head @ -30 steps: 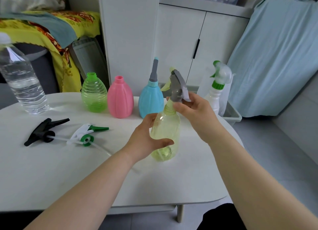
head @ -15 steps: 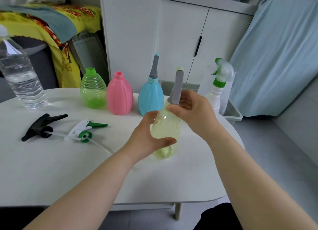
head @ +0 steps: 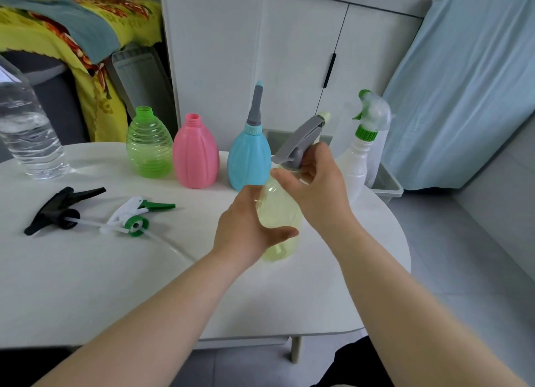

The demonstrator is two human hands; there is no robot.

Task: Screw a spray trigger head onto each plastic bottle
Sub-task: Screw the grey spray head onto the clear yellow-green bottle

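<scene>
Grey trigger head [head: 301, 139] had swung round since half second earlier: nozzle, then upright, now slanted away from blue bottle [head: 249, 161].

- Yellow bottle [head: 278, 213] just in front of blue bottle, at table [head: 86, 285].
- Left hand [head: 246, 227] wrapped round its body.
- Right hand [head: 318, 190] fingers [head: 282, 174] curled, pinching collar; thread hidden.

Judged mid-screw.

- Done: blue bottle; white bottle [head: 354, 161] right of it.
- Left: pink bottle [head: 196, 158], green bottle [head: 149, 149], open-necked, left of blue bottle.
- Black head [head: 58, 210], white-green head [head: 133, 216] loose further left.

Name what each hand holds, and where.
Left hand grips the yellow bottle round its body; right hand grips the grey trigger head at its base.
</scene>
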